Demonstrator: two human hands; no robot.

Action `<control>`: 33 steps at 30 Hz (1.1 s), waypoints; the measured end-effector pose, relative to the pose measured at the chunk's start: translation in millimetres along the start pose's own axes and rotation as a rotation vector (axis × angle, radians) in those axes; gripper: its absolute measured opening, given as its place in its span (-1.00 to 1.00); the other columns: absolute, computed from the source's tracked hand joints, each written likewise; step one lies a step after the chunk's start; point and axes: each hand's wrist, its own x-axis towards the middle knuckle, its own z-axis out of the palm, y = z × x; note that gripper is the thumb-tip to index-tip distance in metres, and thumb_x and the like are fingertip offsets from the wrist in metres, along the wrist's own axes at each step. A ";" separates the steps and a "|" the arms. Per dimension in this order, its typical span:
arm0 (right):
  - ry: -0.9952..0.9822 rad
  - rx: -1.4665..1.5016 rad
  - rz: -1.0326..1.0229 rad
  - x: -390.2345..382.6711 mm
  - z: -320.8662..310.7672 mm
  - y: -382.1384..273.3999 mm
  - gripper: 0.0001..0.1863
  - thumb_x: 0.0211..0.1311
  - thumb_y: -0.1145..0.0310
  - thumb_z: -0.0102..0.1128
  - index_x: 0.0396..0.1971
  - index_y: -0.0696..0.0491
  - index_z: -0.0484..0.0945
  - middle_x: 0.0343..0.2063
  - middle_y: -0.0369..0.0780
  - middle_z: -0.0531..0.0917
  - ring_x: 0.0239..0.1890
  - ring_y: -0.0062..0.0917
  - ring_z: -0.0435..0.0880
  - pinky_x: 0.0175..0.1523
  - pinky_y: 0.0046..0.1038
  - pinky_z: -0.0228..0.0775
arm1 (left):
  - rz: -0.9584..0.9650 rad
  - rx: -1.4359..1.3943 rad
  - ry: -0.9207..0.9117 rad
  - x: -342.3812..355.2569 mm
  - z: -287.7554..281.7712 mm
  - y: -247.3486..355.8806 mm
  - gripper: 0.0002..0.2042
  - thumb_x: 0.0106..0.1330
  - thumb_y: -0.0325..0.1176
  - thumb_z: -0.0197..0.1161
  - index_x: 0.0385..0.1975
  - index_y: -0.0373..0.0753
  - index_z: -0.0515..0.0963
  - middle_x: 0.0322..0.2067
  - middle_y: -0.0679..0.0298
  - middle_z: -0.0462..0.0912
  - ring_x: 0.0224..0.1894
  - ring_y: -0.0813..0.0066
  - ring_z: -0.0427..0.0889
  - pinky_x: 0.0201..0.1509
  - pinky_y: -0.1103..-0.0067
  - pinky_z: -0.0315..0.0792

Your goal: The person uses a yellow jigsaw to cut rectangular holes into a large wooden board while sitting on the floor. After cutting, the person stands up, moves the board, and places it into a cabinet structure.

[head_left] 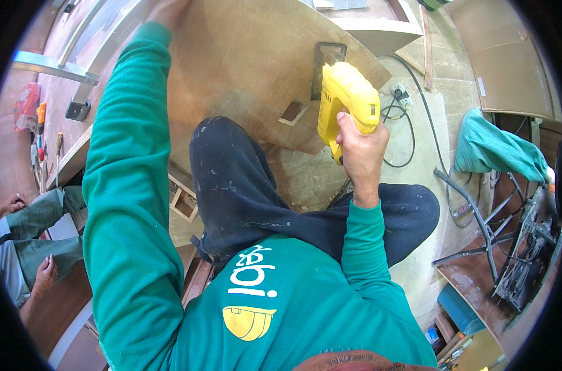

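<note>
My right hand [361, 148] is wrapped round the handle of a yellow power tool, apparently a jigsaw [349, 86], held over the plywood board [231, 74]. Its base rests near or on the board's right part, beside a small square cutout [292, 113]. My left arm stretches up to the top edge, where my left hand [168, 11] is at the board's far left part; its fingers are cut off by the frame. A metal rail frame [55, 65] stands just left of that arm.
A co-worker's hand [46, 272] and legs are at lower left, below some screwdrivers [58, 147]. Cables and a power socket [400, 94] lie right of the board. A metal-framed machine [516, 253] and teal cloth [497, 142] fill the right side.
</note>
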 end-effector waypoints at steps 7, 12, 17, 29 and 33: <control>0.013 0.014 0.043 -2.7 -0.1 -4.3 -0.76 0.35 0.49 0.37 -0.04 0.26 0.70 -0.32 -0.21 0.80 -0.44 -0.65 0.71 -0.35 -0.49 0.54 | -0.001 -0.003 0.017 0.7 9.1 4.5 -0.57 0.50 -0.03 0.08 -0.15 -0.25 0.79 0.01 -0.04 0.78 0.04 -0.13 0.77 0.22 0.18 0.60; -0.010 0.021 0.032 -3.9 -0.3 0.2 -0.74 0.35 0.50 0.38 -0.01 0.26 0.69 -0.27 -0.19 0.82 -0.31 -0.61 0.76 -0.21 -0.48 0.59 | -0.008 0.027 0.026 2.3 2.9 -2.8 -0.57 0.50 -0.04 0.08 -0.14 -0.25 0.79 0.02 -0.04 0.78 0.06 -0.13 0.76 0.23 0.18 0.59; -0.006 0.034 0.039 -5.1 -1.6 3.2 -0.72 0.35 0.51 0.38 0.01 0.27 0.70 -0.19 -0.16 0.84 -0.17 -0.55 0.80 -0.05 -0.44 0.62 | -0.001 0.014 0.006 2.5 4.9 -0.7 -0.56 0.49 -0.04 0.08 -0.14 -0.26 0.79 0.05 -0.07 0.77 0.07 -0.15 0.76 0.26 0.17 0.58; -0.013 0.014 -0.028 -2.1 1.5 0.1 -0.89 0.39 0.47 0.34 -0.19 0.18 0.69 -0.46 -0.34 0.69 -0.54 -0.73 0.58 -0.42 -0.58 0.42 | -0.023 0.041 0.002 -0.3 1.7 2.7 -0.56 0.49 -0.02 0.07 -0.15 -0.24 0.79 -0.06 -0.11 0.80 0.02 -0.16 0.78 0.21 0.14 0.61; 0.006 0.012 -0.036 -3.5 2.0 2.3 -0.89 0.39 0.47 0.34 -0.18 0.18 0.68 -0.46 -0.34 0.69 -0.54 -0.72 0.58 -0.42 -0.57 0.42 | 0.008 0.014 0.003 2.2 7.2 2.2 -0.56 0.49 -0.02 0.07 -0.14 -0.24 0.79 -0.06 -0.11 0.79 0.03 -0.15 0.77 0.22 0.14 0.60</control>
